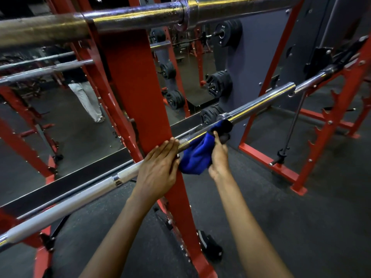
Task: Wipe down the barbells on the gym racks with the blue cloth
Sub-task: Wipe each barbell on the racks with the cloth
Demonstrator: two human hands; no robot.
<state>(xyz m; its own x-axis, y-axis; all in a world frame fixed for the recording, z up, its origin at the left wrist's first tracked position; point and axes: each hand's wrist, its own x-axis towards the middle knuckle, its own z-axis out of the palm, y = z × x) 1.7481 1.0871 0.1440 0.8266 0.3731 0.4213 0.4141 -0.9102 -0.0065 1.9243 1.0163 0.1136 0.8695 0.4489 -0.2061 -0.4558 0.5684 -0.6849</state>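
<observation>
- Our left hand (158, 169) lies flat, fingers straight, against the red rack upright (136, 93), holding nothing.
- Our right hand (219, 155) grips the blue cloth (197, 157), bunched around the lower barbell (261, 102) just beside the upright.
- We cannot tell from its shine how much of that bar is wiped.
- We judge the upper barbell (130, 19) and perhaps the farther bars (46, 70) left to wipe; their ends are cut off.

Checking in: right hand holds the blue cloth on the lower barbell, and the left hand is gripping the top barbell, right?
Not quite. The head view shows the left hand resting flat, fingers straight, on the red upright instead. The right hand does hold the blue cloth on the lower barbell.
</observation>
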